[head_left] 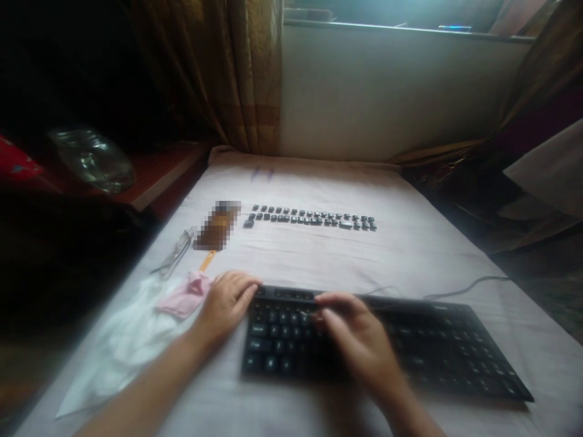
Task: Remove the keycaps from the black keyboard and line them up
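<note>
A black keyboard (437, 358) lies slightly askew on the cloth-covered table, blurred towards its right side. My left hand (228, 300) holds its upper left corner, fingers and thumb closed at the edge. Over the upper key rows, my right hand (359, 331) is closed in a pinch, its fingertips near the keys left of centre. A small reddish spot shows at those fingertips, too blurred to name. Farther back, several loose black keycaps (312, 220) are laid out in rows. Part of the keyboard is hidden behind my right hand.
Left of the keyboard lie a pink cloth (184, 297), a white crumpled cloth or bag (122, 340), a yellow-handled item (207, 261), metal tools or glasses (177, 252) and a pixelated brown object (218, 226). A cable (469, 287) runs off right. Curtains (246, 73) hang behind the table.
</note>
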{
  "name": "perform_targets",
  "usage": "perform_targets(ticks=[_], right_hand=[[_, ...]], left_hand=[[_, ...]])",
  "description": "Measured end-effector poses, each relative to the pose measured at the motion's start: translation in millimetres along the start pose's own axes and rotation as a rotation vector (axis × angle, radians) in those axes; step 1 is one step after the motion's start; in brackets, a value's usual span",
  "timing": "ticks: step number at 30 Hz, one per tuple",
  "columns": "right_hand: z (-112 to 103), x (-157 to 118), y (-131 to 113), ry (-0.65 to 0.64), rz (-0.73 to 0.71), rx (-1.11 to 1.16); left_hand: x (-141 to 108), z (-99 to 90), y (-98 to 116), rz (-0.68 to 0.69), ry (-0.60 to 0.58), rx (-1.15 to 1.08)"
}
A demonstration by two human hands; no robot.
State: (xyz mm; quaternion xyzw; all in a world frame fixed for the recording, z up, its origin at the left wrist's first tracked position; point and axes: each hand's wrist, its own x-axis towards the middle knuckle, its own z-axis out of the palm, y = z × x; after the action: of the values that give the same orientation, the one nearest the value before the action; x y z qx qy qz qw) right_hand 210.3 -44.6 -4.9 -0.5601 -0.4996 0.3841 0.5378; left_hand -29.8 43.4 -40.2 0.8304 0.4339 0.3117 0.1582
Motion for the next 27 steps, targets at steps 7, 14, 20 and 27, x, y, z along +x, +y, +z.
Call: perform_targets(ticks=[7, 14, 20, 27], right_hand=[[28.2, -5.8, 7.4, 0.069, 0.050, 0.099], [34.2, 1.9, -5.7, -0.107, -0.138, -0.155], [36.7, 10.2, -10.5, -0.243, -0.368, -0.317], [37.6, 11.3, -14.0, -0.245, -0.452, -0.396]], left_hand=[[-1.1, 0.2, 0.9, 0.014, -0.021, -0.008], [-1.6, 0.3, 2.1, 0.010, -0.046, -0.016], [-2.3, 0.1, 2.5, 0.012, -0.042, -0.027], [-1.8, 1.3, 1.6, 0.005, -0.043, -0.046]])
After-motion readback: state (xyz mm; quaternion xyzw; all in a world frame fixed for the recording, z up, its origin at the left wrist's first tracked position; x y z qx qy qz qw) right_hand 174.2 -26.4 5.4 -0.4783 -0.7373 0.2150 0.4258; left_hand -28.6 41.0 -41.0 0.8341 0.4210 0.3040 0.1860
